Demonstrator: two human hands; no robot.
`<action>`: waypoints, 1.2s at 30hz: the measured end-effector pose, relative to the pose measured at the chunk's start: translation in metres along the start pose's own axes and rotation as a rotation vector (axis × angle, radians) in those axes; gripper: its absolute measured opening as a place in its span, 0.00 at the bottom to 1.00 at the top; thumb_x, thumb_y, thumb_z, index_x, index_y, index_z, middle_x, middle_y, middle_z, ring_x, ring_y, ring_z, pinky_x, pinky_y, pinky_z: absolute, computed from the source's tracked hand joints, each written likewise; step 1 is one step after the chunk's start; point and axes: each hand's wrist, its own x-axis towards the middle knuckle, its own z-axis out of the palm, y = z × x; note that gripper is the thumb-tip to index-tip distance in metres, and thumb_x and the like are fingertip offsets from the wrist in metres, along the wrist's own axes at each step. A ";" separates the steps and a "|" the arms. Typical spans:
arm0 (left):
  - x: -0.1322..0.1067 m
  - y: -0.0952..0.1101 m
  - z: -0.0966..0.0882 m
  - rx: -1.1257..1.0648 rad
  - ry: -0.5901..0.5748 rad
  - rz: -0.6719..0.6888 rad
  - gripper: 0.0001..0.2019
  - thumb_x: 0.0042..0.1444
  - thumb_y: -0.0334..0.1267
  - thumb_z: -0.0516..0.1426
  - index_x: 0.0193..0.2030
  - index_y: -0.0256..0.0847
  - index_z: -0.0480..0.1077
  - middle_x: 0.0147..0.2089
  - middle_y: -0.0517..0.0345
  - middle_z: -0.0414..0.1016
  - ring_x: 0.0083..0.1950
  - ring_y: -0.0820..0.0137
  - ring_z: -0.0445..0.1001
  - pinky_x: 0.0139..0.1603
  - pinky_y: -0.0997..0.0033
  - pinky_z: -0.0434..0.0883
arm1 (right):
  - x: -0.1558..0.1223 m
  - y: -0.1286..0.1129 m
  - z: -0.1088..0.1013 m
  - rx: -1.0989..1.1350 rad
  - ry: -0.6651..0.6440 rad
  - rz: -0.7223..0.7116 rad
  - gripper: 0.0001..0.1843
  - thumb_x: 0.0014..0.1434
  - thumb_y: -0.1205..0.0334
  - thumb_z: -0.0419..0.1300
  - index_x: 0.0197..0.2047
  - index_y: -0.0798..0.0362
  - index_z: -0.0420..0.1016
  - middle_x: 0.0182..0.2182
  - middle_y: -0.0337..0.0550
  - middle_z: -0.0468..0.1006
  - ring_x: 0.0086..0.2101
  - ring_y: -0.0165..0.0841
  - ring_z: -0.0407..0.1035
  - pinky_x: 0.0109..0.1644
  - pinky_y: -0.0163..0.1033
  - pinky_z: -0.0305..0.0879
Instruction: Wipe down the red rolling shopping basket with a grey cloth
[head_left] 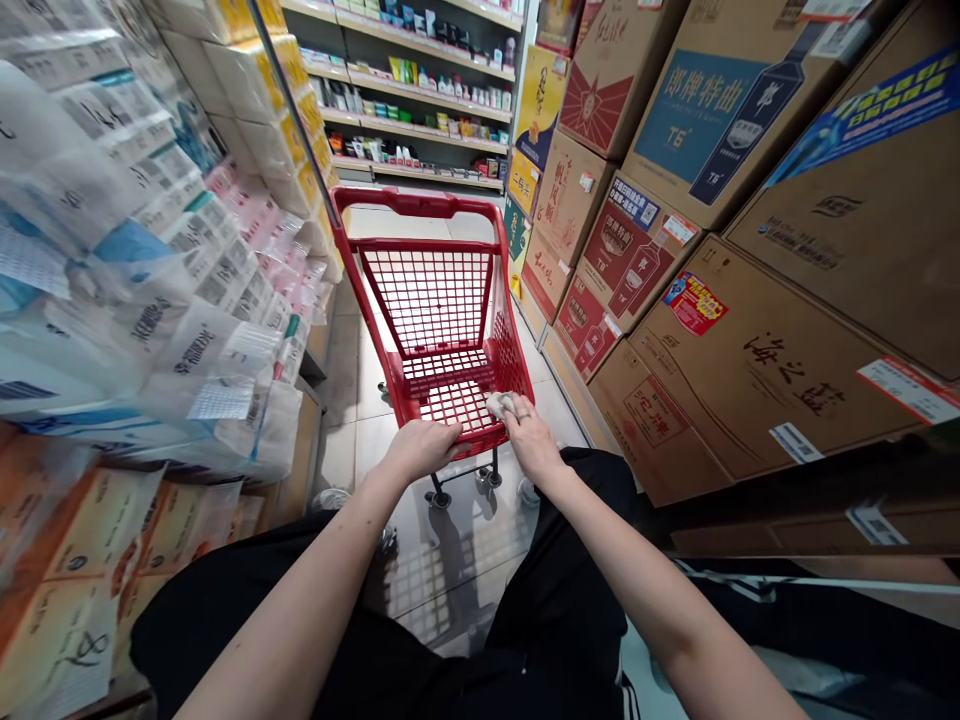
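A red plastic shopping cart [454, 375] with a grid basket stands on the tiled floor right in front of my knees. My left hand [421, 447] is closed over the near rim of the basket, its fingers curled round the edge. At the right near corner my right hand [531, 440], wearing a ring, is closed on a crumpled whitish cloth [501, 404] that touches the cart. Its thumb and the underside of the cloth are hidden. The cart's handle [431, 203] rises at the far side, beyond both hands.
Stacked cardboard cartons [675, 290] wall in the right side. Plastic-wrapped tissue packs [187, 330] are piled on the left, with orange packs [97, 540] below. A dark pole [292, 105] slants down behind the cart's left side. Shelves of toiletries [412, 85] close off the far end.
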 end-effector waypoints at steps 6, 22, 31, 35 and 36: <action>0.013 0.008 0.003 0.023 0.043 -0.002 0.21 0.59 0.57 0.45 0.39 0.44 0.67 0.33 0.51 0.78 0.33 0.61 0.76 0.32 0.67 0.65 | 0.018 -0.023 0.001 0.030 -0.055 -0.173 0.16 0.65 0.66 0.48 0.55 0.52 0.67 0.51 0.50 0.69 0.46 0.37 0.66 0.44 0.39 0.70; 0.003 -0.016 0.004 -0.038 0.492 0.068 0.20 0.60 0.37 0.46 0.20 0.43 0.69 0.24 0.59 0.72 0.34 0.67 0.67 0.68 0.44 0.42 | 0.021 0.060 0.021 -0.091 0.180 -0.172 0.12 0.63 0.69 0.50 0.47 0.56 0.72 0.56 0.53 0.63 0.50 0.42 0.55 0.48 0.46 0.65; 0.006 -0.030 0.007 -0.052 0.519 0.051 0.21 0.61 0.39 0.46 0.17 0.42 0.68 0.22 0.60 0.72 0.33 0.68 0.67 0.69 0.45 0.41 | 0.036 0.023 0.020 -0.112 0.142 -0.311 0.11 0.64 0.69 0.49 0.44 0.59 0.72 0.50 0.57 0.67 0.47 0.42 0.58 0.46 0.46 0.65; 0.006 -0.027 0.007 -0.066 0.537 0.067 0.21 0.60 0.37 0.46 0.18 0.43 0.68 0.22 0.60 0.72 0.33 0.68 0.66 0.69 0.45 0.41 | 0.040 -0.012 0.024 -0.086 0.151 -0.376 0.14 0.65 0.69 0.46 0.45 0.61 0.71 0.48 0.56 0.68 0.46 0.41 0.60 0.44 0.45 0.66; 0.005 -0.027 0.007 -0.075 0.536 0.075 0.20 0.60 0.36 0.46 0.18 0.43 0.68 0.22 0.60 0.72 0.33 0.68 0.66 0.69 0.45 0.41 | 0.040 -0.015 0.024 -0.077 0.152 -0.384 0.14 0.66 0.69 0.46 0.46 0.61 0.71 0.48 0.57 0.68 0.46 0.41 0.60 0.45 0.45 0.66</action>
